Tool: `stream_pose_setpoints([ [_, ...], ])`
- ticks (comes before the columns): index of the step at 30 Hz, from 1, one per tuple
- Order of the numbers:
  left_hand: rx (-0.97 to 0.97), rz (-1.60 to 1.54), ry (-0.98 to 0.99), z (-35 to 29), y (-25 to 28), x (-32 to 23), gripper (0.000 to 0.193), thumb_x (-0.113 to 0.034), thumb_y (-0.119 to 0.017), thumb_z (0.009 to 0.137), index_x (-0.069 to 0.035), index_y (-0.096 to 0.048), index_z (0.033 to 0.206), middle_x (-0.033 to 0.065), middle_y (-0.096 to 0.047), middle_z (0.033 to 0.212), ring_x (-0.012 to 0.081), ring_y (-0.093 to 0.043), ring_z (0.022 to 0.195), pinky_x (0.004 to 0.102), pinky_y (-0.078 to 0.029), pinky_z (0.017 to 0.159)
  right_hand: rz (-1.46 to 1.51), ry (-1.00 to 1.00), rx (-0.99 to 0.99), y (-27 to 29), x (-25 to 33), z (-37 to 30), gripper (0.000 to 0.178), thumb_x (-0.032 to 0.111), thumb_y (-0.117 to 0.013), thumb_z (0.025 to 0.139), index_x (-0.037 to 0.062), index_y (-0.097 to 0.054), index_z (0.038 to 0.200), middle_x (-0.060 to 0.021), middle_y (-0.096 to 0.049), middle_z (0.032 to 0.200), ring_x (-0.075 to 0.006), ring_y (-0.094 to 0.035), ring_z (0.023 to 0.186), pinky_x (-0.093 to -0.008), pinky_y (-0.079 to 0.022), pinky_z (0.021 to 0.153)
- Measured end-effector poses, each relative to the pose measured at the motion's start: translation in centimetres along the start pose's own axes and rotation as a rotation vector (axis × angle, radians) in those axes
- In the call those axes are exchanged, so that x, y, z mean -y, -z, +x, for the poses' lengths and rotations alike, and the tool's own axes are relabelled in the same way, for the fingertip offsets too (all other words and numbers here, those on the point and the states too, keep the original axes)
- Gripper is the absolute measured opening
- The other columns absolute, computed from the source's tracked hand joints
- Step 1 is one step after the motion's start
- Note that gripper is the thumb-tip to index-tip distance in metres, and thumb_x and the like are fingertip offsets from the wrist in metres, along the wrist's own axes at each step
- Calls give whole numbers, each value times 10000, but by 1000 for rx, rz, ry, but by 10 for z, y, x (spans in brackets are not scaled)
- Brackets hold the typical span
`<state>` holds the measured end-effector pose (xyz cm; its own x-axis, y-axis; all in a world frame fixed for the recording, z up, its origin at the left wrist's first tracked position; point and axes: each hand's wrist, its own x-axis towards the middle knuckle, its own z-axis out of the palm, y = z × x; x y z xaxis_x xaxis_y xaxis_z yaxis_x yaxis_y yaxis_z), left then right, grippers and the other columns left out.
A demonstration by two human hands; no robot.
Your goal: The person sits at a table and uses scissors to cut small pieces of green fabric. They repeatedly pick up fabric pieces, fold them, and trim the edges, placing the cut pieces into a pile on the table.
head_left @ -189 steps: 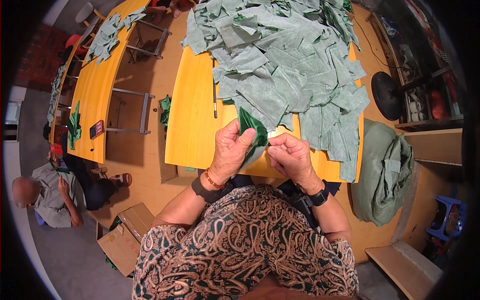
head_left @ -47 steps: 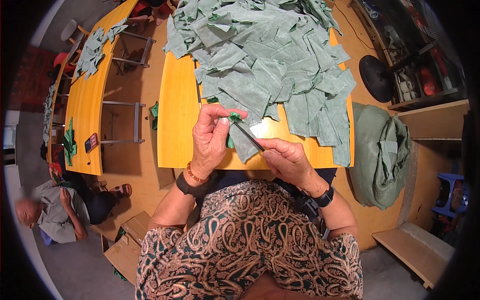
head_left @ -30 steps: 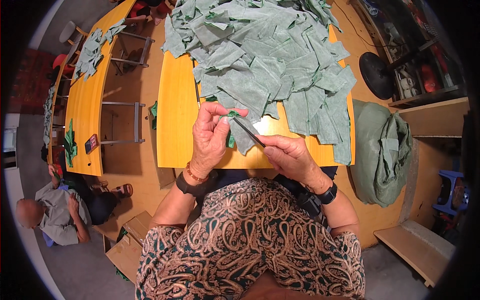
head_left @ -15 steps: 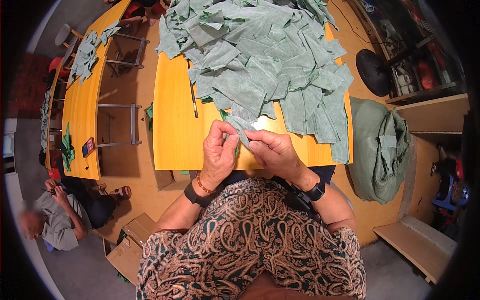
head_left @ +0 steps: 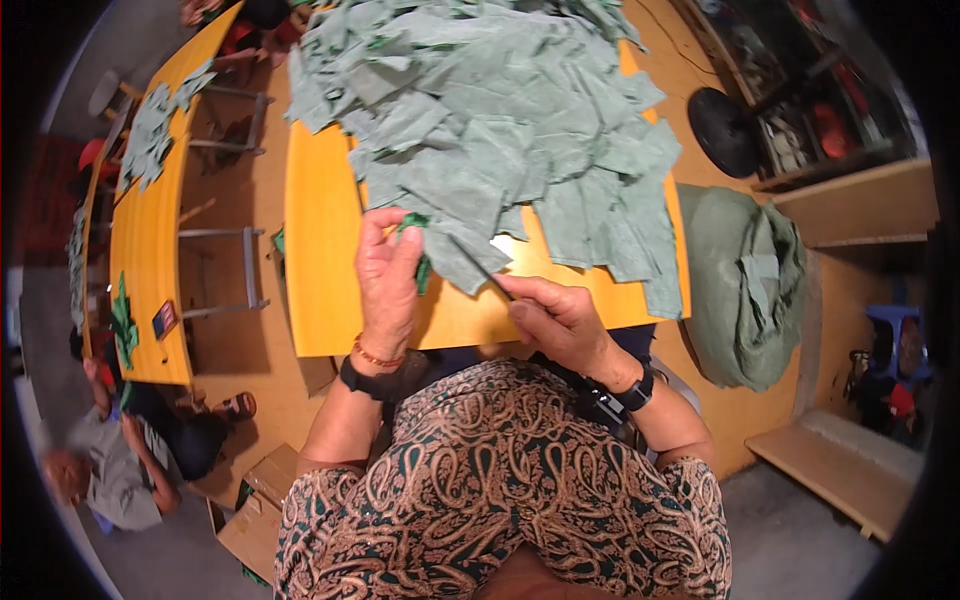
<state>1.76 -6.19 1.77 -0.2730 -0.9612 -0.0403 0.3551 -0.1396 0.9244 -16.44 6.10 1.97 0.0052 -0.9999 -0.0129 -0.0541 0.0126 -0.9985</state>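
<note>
My left hand (head_left: 388, 280) pinches a small grey-green fabric piece (head_left: 446, 262) at its bright green edge, near the front of the yellow table (head_left: 325, 280). My right hand (head_left: 560, 320) is closed around a thin dark stick (head_left: 481, 266), whose far end lies across the fabric piece. Whether the tip goes into the cloth or only rests on it I cannot make out. Just beyond my hands spreads a large heap of similar grey-green fabric pieces (head_left: 520, 110). Another thin dark stick (head_left: 356, 185) lies on the table left of the heap, partly hidden by my left hand.
A second yellow table (head_left: 150, 240) at the left bears fabric pieces and a small dark box (head_left: 164, 320). A person (head_left: 130, 460) sits near it. On the right stand a stuffed green sack (head_left: 735, 290) and a round black base (head_left: 722, 132). An opened cardboard box (head_left: 255, 530) is at lower left.
My hands have drawn apart, the left moving left. The fabric piece now hangs opened out, its green edge showing. A thin dark stick now shows in my right hand. The whole view has shifted slightly.
</note>
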Motion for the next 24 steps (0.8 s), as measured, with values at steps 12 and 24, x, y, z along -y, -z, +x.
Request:
stream_pose_setpoints([
  [12,60,188,-122,-8,-12,9,153,-180,-576,988,-109,-529,1115,-60,-564,785,21,-473,639,170,-370,568,241,-175,89,7,12,9,304,80,-553,975,12,-622,1264,72,-525,662,-5,-447,558,-195,-382,493],
  [24,55,284,-203,-18,-5,2,127,-89,-523,991,-29,-543,1101,11,-543,990,84,-476,907,227,-394,835,227,-51,77,-8,4,6,296,47,-554,970,15,-632,1254,59,-525,645,-18,-454,537,-192,-388,491],
])
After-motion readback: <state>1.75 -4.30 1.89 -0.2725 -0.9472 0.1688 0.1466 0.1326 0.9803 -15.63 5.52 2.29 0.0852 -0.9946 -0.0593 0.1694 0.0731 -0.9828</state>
